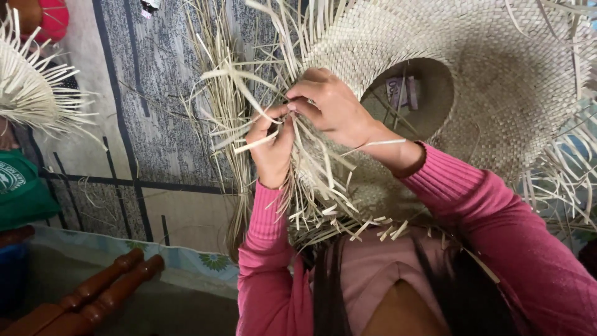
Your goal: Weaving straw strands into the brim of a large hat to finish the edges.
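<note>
Both hands, the left hand (pixel 272 146) and the right hand (pixel 333 106), pinch loose straw strips (pixel 261 140) at the brim of the woven hat (pixel 497 74), which spreads right of them.

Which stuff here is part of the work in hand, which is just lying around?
In the work:
- left hand, pinching a straw strip
- right hand, pinching strips too
- woven straw hat
- loose straw strips at its brim

Lying about:
- second straw piece, far left
- wooden legs
- patterned mat
- green cloth
</note>
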